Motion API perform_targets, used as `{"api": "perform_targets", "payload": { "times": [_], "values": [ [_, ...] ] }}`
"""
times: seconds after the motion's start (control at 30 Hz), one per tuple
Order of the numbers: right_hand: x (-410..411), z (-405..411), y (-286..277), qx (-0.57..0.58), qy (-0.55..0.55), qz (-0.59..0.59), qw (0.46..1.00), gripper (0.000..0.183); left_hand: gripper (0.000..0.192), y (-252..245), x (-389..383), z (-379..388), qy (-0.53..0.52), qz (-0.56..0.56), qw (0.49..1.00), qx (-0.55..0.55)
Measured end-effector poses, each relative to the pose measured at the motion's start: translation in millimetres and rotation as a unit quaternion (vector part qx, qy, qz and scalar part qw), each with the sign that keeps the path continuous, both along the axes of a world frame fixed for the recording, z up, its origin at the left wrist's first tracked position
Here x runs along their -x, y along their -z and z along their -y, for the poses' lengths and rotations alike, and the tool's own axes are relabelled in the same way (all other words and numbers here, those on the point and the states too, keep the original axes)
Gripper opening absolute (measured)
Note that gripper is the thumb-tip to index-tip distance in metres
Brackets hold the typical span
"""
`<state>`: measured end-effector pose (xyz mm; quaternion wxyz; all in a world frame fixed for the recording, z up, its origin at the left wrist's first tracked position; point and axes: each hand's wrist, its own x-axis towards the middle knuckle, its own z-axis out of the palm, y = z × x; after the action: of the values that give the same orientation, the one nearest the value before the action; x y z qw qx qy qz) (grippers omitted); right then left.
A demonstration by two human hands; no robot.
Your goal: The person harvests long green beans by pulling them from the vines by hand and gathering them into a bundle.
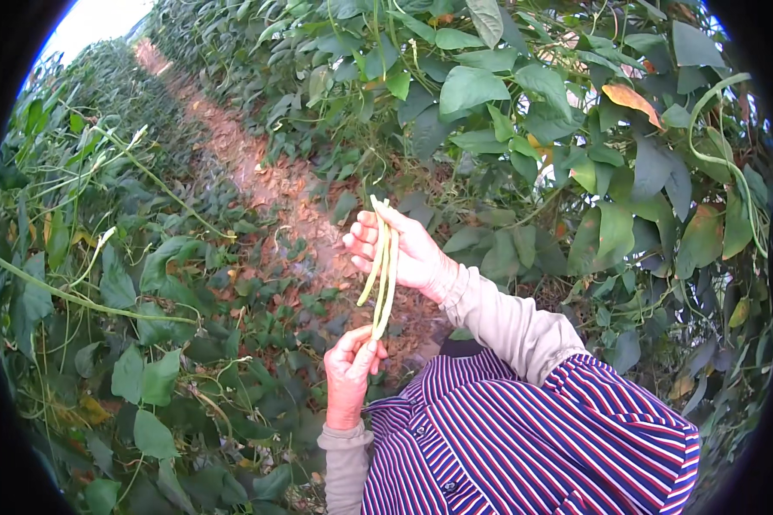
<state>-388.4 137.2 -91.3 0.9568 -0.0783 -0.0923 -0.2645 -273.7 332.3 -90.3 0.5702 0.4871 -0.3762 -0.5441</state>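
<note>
Several slender pale-green long bean pods (388, 299) lie lengthwise between my two hands. My right hand (415, 251) holds them near their upper ends, with the thumb laid along the pods and the other fingers curled loosely behind. At the lower ends, my left hand (351, 367) pinches the tips of the longer pods between thumb and fingers. One shorter pod ends above the left hand, its tip free. Both hands are in front of my striped shirt (477, 438), over the ground between the plants.
A dirt path (303, 199) strewn with dry leaves runs away to the upper left between rows of climbing bean vines. Dense foliage (483, 90) rises close on the right, where a long curved pod (745, 193) hangs. Thin green stems (90, 300) reach in from the left.
</note>
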Motion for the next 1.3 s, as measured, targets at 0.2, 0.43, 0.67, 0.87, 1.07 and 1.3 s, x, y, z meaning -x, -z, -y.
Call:
{"api": "perform_targets", "payload": {
  "times": [0.2, 0.43, 0.67, 0.87, 1.07, 1.3],
  "values": [
    [8, -10, -27, 0.065, 0.064, -0.186, 0.978, 0.050, 0.023, 6, 1, 1, -0.011, -0.044, 0.999, -0.010],
    [40, -8, -25, 0.209, 0.193, -0.379, 0.881, 0.050, 0.022, 2, 18, 11, -0.008, -0.043, 0.999, -0.001],
    [66, 1, -17, 0.160, 0.131, -0.358, 0.910, 0.050, 0.020, -2, 37, 20, -0.060, 0.007, 0.998, -0.019],
    [94, 8, -13, 0.147, 0.018, -0.427, 0.892, 0.054, 0.019, -6, 52, 34, 0.000, 0.077, 0.997, -0.013],
    [116, 25, -12, 0.033, -0.007, -0.233, 0.972, 0.050, 0.020, 1, 82, 59, 0.077, -0.063, 0.990, -0.104],
    [134, 18, 8, -0.063, 0.123, -0.297, 0.945, 0.025, 0.019, 17, 83, 66, 0.104, -0.136, 0.973, -0.156]
  ]
}}
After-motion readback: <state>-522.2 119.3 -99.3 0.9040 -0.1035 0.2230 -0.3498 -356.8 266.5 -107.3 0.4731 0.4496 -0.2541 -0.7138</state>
